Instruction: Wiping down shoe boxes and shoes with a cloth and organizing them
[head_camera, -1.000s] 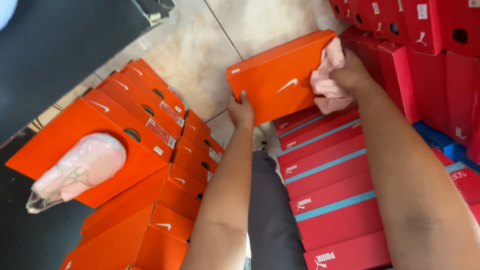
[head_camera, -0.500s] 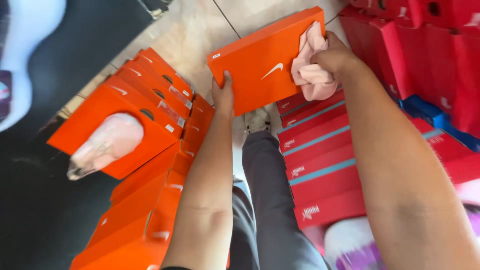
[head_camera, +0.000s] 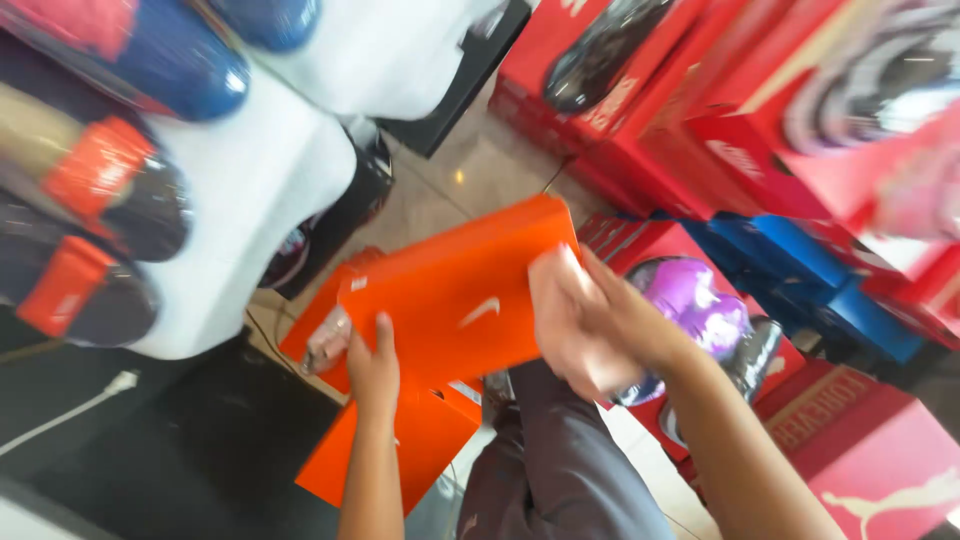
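On the far left I see a white display stand (head_camera: 250, 200) with dark and blue shoes (head_camera: 130, 215) set along it, all smeared by camera motion. Below it lies a dark mat or floor patch (head_camera: 150, 440) with a thin pale cable (head_camera: 70, 410) across it.

Moving in, a stack of orange shoe boxes (head_camera: 400, 450) sits on the floor near my knee, and one of them has a shoe in clear wrap (head_camera: 328, 342) poking out of its end.

My left hand (head_camera: 372, 372) grips the lower left edge of the orange box (head_camera: 460, 295) I am carrying, thumb on top, the other fingers hidden under the box so I cannot tell how they are set. The box is closed, held up in the air above my lap and the orange stack, tilted with its right end higher.

My right hand (head_camera: 590, 325) clasps the right end of the box; the fingers (head_camera: 560, 300) are wrapped around that end, and they look to press a pale pink bundle against it, though blur keeps me from being sure.

To the right are red boxes (head_camera: 760, 150), a few blue boxes (head_camera: 810, 270), and a purple shoe in wrap (head_camera: 690, 300) resting on a red lid.

As I judge it, the box is picked up and in transit, resting on no pile; setting it down on a stack remains to be done.
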